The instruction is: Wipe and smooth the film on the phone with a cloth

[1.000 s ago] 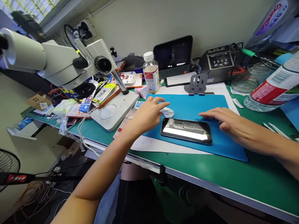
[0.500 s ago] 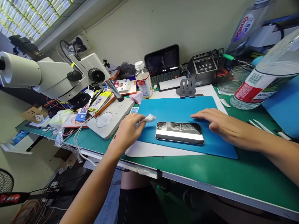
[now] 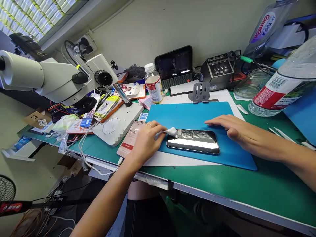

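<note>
I have two hands on or over the worktop [image 3: 212,179], my left hand [image 3: 148,140] and my right hand [image 3: 238,133], with one ring [image 3: 150,125] between them. Pinched in my left hand is one white tissue [image 3: 172,131]. I count two phones — one dark phone [image 3: 194,142] between my hands, one lit phone [image 3: 130,135] just beside my left one. Bottles make three — one white-capped bottle [image 3: 154,88] beyond my left hand, one red-labelled bottle [image 3: 271,95] and one purple-labelled bottle [image 3: 264,29] beyond my right. There's one glass jar [image 3: 251,84] beyond my right hand, and one microscope [image 3: 59,77] left of my left.
</note>
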The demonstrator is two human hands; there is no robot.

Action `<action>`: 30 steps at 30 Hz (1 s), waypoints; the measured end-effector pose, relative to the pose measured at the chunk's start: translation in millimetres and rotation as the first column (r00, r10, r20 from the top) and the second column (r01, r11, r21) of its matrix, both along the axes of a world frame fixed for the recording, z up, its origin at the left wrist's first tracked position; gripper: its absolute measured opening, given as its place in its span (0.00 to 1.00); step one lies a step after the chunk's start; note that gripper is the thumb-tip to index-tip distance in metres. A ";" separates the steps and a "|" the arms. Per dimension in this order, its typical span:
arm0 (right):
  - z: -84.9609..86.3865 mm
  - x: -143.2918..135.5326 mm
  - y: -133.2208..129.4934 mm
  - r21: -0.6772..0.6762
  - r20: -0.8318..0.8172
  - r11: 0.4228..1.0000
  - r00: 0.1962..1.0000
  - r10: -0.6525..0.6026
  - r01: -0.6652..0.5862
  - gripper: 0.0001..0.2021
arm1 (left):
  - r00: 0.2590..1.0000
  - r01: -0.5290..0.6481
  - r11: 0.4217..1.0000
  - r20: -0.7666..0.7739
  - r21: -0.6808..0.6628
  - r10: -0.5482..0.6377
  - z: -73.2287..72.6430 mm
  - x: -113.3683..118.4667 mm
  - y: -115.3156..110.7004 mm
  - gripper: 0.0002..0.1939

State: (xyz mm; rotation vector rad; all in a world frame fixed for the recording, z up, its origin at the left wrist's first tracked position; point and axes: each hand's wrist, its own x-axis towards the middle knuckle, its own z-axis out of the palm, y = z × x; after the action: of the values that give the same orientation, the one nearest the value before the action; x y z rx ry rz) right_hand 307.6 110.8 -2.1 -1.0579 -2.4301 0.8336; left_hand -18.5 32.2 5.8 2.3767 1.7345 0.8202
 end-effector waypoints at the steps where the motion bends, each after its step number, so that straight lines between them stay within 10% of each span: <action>1: 0.4 -0.2 -0.4 0.001 0.000 1.000 1.000 -0.002 0.002 0.47 | 1.000 -0.019 1.000 0.012 0.009 0.019 0.5 0.0 0.8 0.08; 14: -4.7 0.0 4.3 0.081 0.017 0.995 0.999 0.050 -0.051 0.38 | 0.997 0.079 0.997 0.022 -0.025 -0.078 -9.7 4.9 -8.1 0.06; 23: -1.1 -1.2 2.0 0.083 0.003 0.995 0.998 0.056 -0.056 0.39 | 0.998 -0.057 0.998 0.040 -0.012 0.057 -0.3 -7.4 -4.6 0.07; 30: -1.2 -1.2 1.8 0.056 0.001 0.997 0.998 0.061 -0.061 0.41 | 0.985 0.170 0.985 0.035 -0.041 -0.169 -9.1 -4.5 -7.2 0.14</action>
State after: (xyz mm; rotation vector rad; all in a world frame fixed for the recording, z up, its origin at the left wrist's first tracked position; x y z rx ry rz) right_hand 306.4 112.6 -3.3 -0.9672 -2.4815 0.7804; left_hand -23.0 25.0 -3.3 2.4269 1.4973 0.7815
